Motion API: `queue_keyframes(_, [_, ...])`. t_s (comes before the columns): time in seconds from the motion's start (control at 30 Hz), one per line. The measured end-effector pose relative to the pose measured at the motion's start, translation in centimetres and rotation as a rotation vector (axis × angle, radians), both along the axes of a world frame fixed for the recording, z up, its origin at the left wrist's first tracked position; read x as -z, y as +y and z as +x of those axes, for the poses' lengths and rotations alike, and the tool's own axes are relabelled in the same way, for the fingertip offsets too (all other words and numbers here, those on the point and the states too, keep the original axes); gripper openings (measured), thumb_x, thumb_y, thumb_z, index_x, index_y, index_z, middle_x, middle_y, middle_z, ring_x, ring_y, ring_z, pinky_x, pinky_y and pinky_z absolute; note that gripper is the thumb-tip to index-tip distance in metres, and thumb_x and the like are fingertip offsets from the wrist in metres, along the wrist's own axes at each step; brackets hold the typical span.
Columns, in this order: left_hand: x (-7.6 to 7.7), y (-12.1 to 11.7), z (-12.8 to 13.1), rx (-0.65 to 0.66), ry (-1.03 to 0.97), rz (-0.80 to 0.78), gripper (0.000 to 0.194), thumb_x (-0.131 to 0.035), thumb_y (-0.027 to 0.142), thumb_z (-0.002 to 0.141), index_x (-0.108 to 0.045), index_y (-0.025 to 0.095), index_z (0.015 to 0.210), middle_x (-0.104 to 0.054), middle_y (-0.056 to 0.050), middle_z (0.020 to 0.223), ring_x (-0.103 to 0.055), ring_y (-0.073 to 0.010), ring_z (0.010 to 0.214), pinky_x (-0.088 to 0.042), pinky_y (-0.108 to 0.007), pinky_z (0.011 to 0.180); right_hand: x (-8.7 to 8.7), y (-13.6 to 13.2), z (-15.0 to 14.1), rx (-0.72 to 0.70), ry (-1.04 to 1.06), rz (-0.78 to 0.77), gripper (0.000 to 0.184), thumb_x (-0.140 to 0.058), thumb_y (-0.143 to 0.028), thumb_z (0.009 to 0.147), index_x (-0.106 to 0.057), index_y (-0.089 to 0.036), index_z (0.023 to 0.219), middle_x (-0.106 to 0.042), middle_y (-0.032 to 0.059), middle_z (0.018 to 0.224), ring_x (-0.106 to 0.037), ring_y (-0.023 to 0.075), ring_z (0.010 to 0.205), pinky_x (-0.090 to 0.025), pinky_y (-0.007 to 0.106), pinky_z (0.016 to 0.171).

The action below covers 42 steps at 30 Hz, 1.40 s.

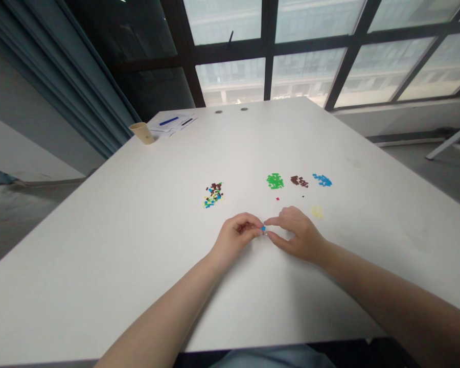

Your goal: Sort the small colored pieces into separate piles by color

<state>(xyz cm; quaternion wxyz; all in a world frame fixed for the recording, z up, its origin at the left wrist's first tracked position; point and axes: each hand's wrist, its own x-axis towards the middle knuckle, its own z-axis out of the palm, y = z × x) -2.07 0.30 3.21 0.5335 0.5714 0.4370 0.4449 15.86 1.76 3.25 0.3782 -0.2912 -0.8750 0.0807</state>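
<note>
My left hand point(237, 232) pinches a small blue square piece point(263, 228) between thumb and fingertips, just above the table. My right hand point(297, 232) is close on the other side of it, thumb and index finger spread apart with a gap between them; whether a fingertip touches the piece I cannot tell. Beyond my hands lie small sorted piles: green pieces point(275, 181), brown pieces point(299, 181), blue pieces point(322, 180) and pale yellow pieces point(317, 211). A mixed-colour pile point(213, 194) sits to the left. Single red point(277, 199) and dark point(302, 196) bits lie between.
The white table point(138, 245) runs away toward large windows. At its far left stand a tan paper cup point(142, 133) and papers point(176, 127) with a blue pen point(168, 121) and a black pen point(186, 122). The table's near edge is close to my body.
</note>
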Motion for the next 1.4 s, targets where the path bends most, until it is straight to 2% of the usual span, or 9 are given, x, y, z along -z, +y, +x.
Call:
queue_keyframes(0.2, [0.2,0.1,-0.1,0.015,0.018,0.051,0.009,-0.067,0.022,0.065,-0.06,0.015,0.066,-0.058,-0.002,0.071,-0.053,-0.0117,0.067,-0.041,-0.024,0.064,0.1,0.1,0.0,-0.013,-0.011,-0.011,0.013,-0.05,-0.025,0.083,-0.061,-0.019,0.082,-0.051,-0.0002,0.059,-0.045,0.0132,0.061,-0.033,0.027,0.062])
queue_keyframes(0.37, [0.0,0.1,-0.1,0.017,0.041,0.03,0.009,-0.066,0.021,0.064,-0.059,0.015,0.064,-0.056,-0.001,0.069,-0.051,-0.0115,0.066,-0.04,-0.023,0.064,0.1,0.2,0.0,-0.011,-0.028,-0.066,0.017,-0.047,-0.027,0.084,-0.062,-0.02,0.082,-0.052,-0.0001,0.059,-0.046,0.0132,0.061,-0.034,0.027,0.063])
queue_keyframes(0.67, [0.2,0.2,-0.1,0.032,0.045,-0.006,0.013,-0.068,0.022,0.063,-0.058,0.015,0.067,-0.055,0.0,0.067,-0.051,-0.0104,0.063,-0.04,-0.023,0.062,-0.2,0.4,0.0,0.01,-0.013,-0.044,0.016,-0.049,-0.022,0.081,-0.064,-0.018,0.083,-0.052,0.0,0.057,-0.046,0.0129,0.059,-0.036,0.027,0.063])
queue_keyframes(0.73, [0.3,0.3,-0.2,0.022,0.033,-0.027,0.017,-0.069,0.024,0.062,-0.058,0.015,0.071,-0.055,0.0,0.067,-0.051,-0.0104,0.063,-0.04,-0.023,0.062,-0.8,1.5,1.1,0.096,0.011,-0.042,0.017,-0.049,-0.024,0.08,-0.065,-0.018,0.083,-0.054,0.0005,0.058,-0.046,0.0126,0.057,-0.037,0.026,0.062])
queue_keyframes(0.83, [0.3,0.3,-0.3,0.002,0.041,-0.057,0.018,-0.069,0.026,0.063,-0.057,0.015,0.072,-0.055,0.0,0.065,-0.052,-0.0105,0.062,-0.04,-0.023,0.061,-1.2,4.7,4.6,0.385,0.071,-0.096,0.021,-0.049,-0.029,0.078,-0.066,-0.018,0.083,-0.056,0.002,0.061,-0.044,0.0119,0.052,-0.036,0.026,0.055])
queue_keyframes(0.93, [0.2,0.2,-0.4,0.015,0.064,-0.051,0.018,-0.067,0.028,0.066,-0.057,0.015,0.072,-0.055,-0.001,0.066,-0.052,-0.0107,0.063,-0.04,-0.023,0.062,-0.5,8.1,10.1,0.735,0.057,-0.225,0.026,-0.051,-0.033,0.074,-0.068,-0.017,0.086,-0.054,0.0016,0.059,-0.042,0.0119,0.05,-0.033,0.026,0.052])
queue_keyframes(1.0, [0.3,0.2,-0.4,0.04,0.074,-0.03,0.018,-0.066,0.029,0.067,-0.057,0.015,0.074,-0.055,-0.001,0.068,-0.052,-0.0109,0.064,-0.04,-0.023,0.063,0.5,9.8,13.6,0.877,-0.058,-0.307,0.029,-0.05,-0.033,0.073,-0.068,-0.016,0.088,-0.048,-0.0006,0.051,-0.039,0.0117,0.047,-0.031,0.026,0.051])
queue_keyframes(1.13, [0.5,0.1,-0.5,0.059,0.09,0.003,0.018,-0.064,0.031,0.069,-0.058,0.015,0.075,-0.056,-0.002,0.071,-0.053,-0.0117,0.067,-0.041,-0.024,0.064,2.3,11.1,17.5,0.919,-0.223,-0.444,0.028,-0.054,-0.032,0.067,-0.071,-0.014,0.079,-0.047,0.0001,0.045,-0.039,0.013,0.045,-0.028,0.028,0.049])
queue_keyframes(1.4, [0.4,0.2,-0.4,0.057,0.09,-0.002,0.018,-0.063,0.032,0.07,-0.058,0.015,0.075,-0.057,-0.003,0.071,-0.053,-0.012,0.067,-0.041,-0.025,0.065,3.5,11.6,17.1,0.929,-0.274,-0.457,0.029,-0.053,-0.031,0.068,-0.072,-0.015,0.085,-0.059,0.0045,0.056,-0.047,0.0153,0.051,-0.032,0.028,0.05])
